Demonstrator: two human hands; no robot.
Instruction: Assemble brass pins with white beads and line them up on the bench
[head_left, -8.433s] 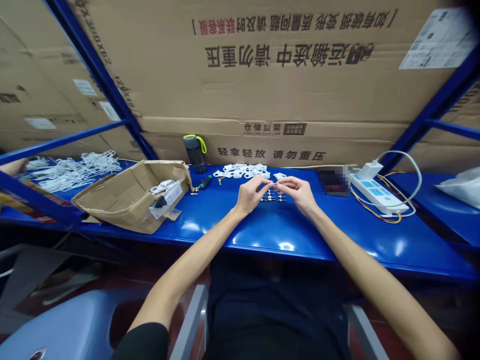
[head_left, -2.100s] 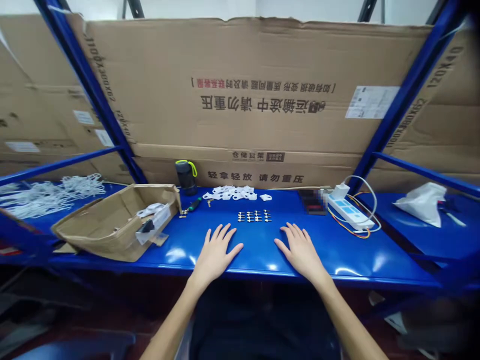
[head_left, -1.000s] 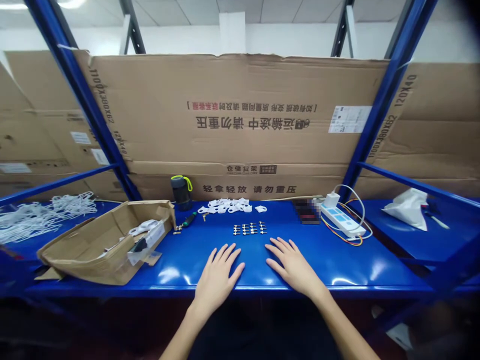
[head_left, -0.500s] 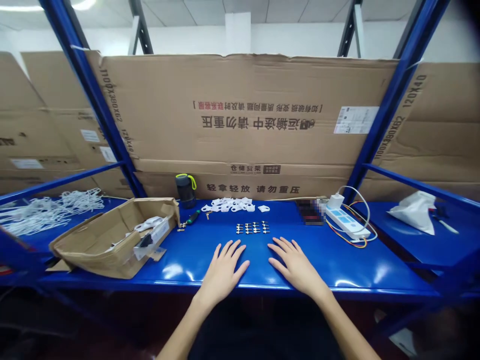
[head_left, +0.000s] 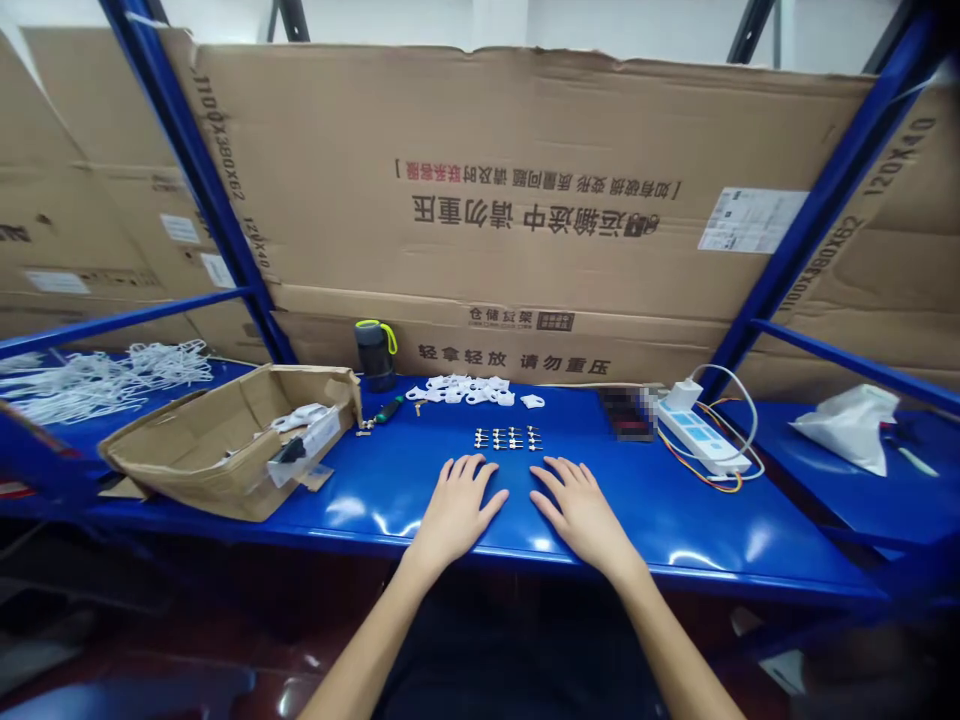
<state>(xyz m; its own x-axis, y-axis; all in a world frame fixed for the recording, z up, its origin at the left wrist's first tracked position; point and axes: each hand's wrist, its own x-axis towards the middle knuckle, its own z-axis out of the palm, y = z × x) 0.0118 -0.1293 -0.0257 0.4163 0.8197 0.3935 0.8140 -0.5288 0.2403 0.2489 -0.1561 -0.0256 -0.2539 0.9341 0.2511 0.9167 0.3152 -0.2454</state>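
Ahead of flat hands [head_left: 456,515], metal fittings [head_left: 508,438], cardboard box [head_left: 225,470], power strip [head_left: 701,440]

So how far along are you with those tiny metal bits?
The small metal fittings already sit in neat rows on the blue shelf. Nothing is in hand: the left hand and right hand lie flat. Not yet in rows: the white plastic pieces, heaped behind.

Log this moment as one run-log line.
left hand: empty, flat on blue workbench | right hand: empty, flat on workbench | nearest: rows of small metal fittings
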